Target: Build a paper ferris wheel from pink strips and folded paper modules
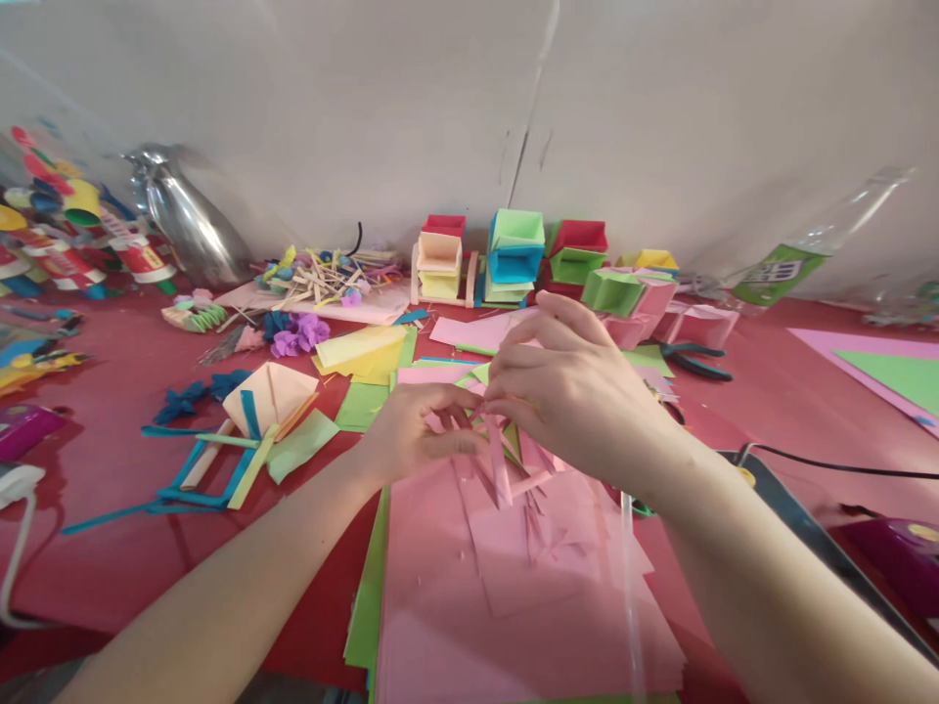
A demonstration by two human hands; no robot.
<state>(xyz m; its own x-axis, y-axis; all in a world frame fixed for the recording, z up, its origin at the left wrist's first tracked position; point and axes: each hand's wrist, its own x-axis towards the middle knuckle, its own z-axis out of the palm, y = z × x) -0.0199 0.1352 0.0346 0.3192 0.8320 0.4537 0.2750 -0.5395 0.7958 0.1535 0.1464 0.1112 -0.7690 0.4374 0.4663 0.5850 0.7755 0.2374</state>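
Note:
Over a stack of pink paper (528, 626), my left hand (422, 430) and my right hand (564, 372) meet with fingertips almost touching. Both pinch the top of a folded pink paper strip (499, 464), which hangs down at a tilt between them. My right fingers curl over from above, while the left thumb and fingers close in from the side. Other pink strips and green bits lie under the hands, partly hidden by them. Small cut pink scraps (543, 538) rest on the top sheet just below.
Folded paper boxes (517, 244) stand along the wall. A half-built paper-strip frame (212, 460) and yellow paper (359, 350) lie left. Behind are a metal jug (187, 220) and a pile of sticks (330, 279). Black-handled pliers (696, 362) and a plastic bottle (792, 264) are right.

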